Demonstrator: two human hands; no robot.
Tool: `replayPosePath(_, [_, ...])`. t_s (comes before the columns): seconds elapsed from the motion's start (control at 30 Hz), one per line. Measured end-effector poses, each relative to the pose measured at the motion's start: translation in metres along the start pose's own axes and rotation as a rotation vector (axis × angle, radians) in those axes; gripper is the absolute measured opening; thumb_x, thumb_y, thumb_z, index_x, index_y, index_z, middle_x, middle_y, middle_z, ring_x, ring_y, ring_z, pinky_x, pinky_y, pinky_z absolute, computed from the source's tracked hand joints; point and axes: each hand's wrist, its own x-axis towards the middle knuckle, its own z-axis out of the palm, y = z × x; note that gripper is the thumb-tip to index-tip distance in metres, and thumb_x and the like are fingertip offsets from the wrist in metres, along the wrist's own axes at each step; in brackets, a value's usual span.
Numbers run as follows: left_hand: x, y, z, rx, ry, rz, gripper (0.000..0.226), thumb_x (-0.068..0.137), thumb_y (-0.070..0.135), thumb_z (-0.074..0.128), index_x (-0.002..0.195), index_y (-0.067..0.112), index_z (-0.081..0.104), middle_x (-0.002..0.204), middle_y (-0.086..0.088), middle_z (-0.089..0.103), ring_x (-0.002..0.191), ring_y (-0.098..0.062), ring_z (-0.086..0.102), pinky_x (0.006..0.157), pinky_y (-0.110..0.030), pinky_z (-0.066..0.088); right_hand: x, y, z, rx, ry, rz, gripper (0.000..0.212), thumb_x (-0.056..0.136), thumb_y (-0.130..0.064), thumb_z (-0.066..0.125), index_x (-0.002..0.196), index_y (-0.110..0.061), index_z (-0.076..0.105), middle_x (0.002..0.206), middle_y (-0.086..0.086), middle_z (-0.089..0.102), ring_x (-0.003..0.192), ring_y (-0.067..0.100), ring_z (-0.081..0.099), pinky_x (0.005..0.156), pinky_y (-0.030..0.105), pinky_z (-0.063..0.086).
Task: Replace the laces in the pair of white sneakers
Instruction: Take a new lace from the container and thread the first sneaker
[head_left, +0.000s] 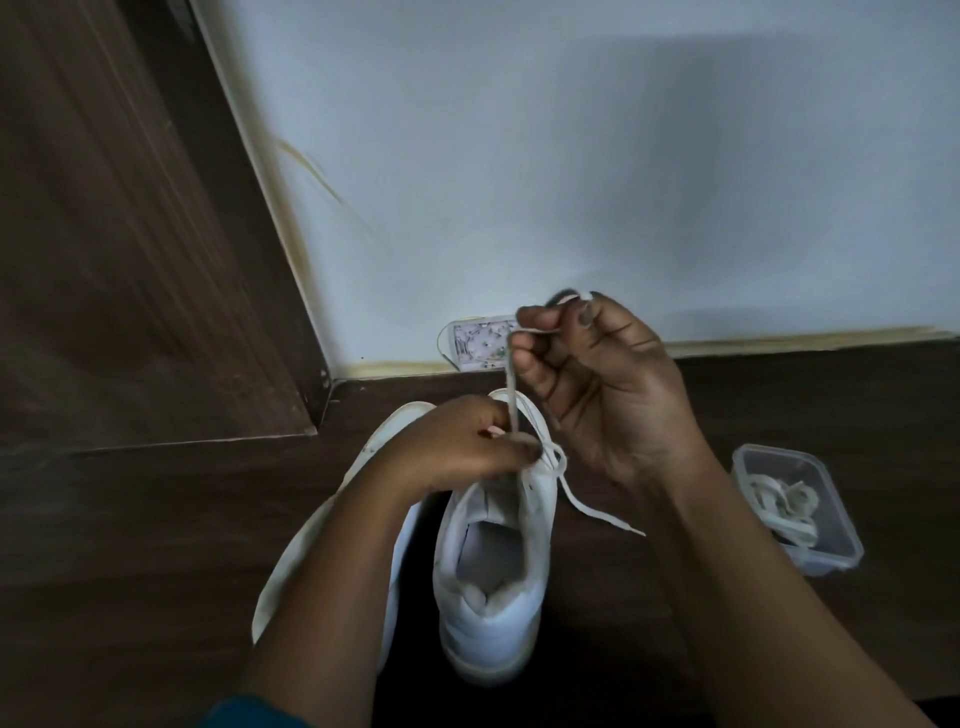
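**Lace drawn up from the upright sneaker**

Head view. A white sneaker (491, 566) is seen standing upright on the dark wooden bench (805, 395). Its long axis runs away from the camera, with the heel nearest and the toe turned toward the pale wall (571, 156). A second sneaker (306, 551) is laid just to its left on roughly the same axis. It is largely covered by the left forearm, so how it rests cannot be told.

The left hand (457, 449) is curled over the eyelet rows. Its thumb and fingertips are pinched together where the lace (511, 387) rises from the upper. Whether the upper is pinched along with it cannot be told. The right hand (602, 384) is raised above the toe with its fingers curled. The lace is looped over the forefinger, held there under the thumb, and stretched nearly straight between the two hands. The free lace end (597, 512) is trailed over the bench to the right of the shoe.

A clear plastic container (841, 512) with no lid on it is set well to the right, near the right forearm. A loose tangle of pale laces (784, 506) is held in it.

The bench is closed off by the wall at the back and by a dark wood panel (130, 260) at the left. A small patterned item (480, 340) is propped at the wall's foot, just beyond the toe. Bare bench is left between the sneaker and the container, and behind the container up to the wall.
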Motion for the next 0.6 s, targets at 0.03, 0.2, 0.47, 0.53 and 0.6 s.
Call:
replayPosePath(0.03, [0.001,0.001,0.001,-0.085,0.049,0.019,0.012,0.083,0.026,0.064,0.073,0.021,0.07,0.077,-0.001,0.07,0.073,-0.01,0.065,0.072,-0.026,0.049,0.001,0.003,0.0,-0.034,0.014,0.009,0.021,0.076,-0.017,0.055,0.062,-0.014,0.071,0.071,0.003,0.068,0.066,0.014,0.066,0.063,0.022,0.055])
replayPosePath(0.2, [0.005,0.007,-0.003,-0.491,0.355,0.021,0.052,0.1,0.018,0.042,0.05,0.015,0.057,0.053,-0.001,0.059,0.042,-0.015,0.051,0.042,-0.021,0.034,0.004,0.01,-0.027,-0.862,0.116,0.086,0.019,0.078,0.004,0.067,0.092,-0.009,0.067,0.08,0.008,0.064,0.066,0.017,0.059,0.061,0.027,0.05])
replayPosePath(0.47, [-0.009,0.024,-0.029,-1.179,0.33,0.223,0.046,0.089,0.015,0.035,0.043,0.017,0.041,0.061,-0.007,0.061,0.046,-0.017,0.053,0.047,-0.019,0.041,0.005,0.024,-0.036,-1.354,-0.067,0.163,0.008,0.081,-0.001,0.065,0.078,-0.003,0.073,0.072,0.013,0.069,0.067,0.025,0.066,0.071,0.041,0.057])
replayPosePath(0.53, [-0.01,0.021,-0.03,-1.207,0.294,0.215,0.025,0.079,0.02,0.045,0.056,0.014,0.05,0.063,-0.007,0.061,0.048,-0.016,0.054,0.047,-0.019,0.042,0.006,0.023,-0.035,-1.144,0.04,0.141,0.012,0.081,0.002,0.066,0.073,-0.005,0.072,0.064,0.015,0.066,0.056,0.022,0.062,0.06,0.036,0.055])
replayPosePath(0.6, [-0.008,0.012,-0.03,-1.029,0.307,0.102,0.008,0.081,0.009,0.052,0.074,0.011,0.054,0.068,-0.006,0.061,0.048,-0.014,0.053,0.046,-0.021,0.039,0.006,0.023,-0.035,-0.983,0.079,0.133,0.017,0.082,0.003,0.065,0.071,-0.009,0.071,0.06,0.011,0.064,0.052,0.017,0.058,0.052,0.028,0.049])
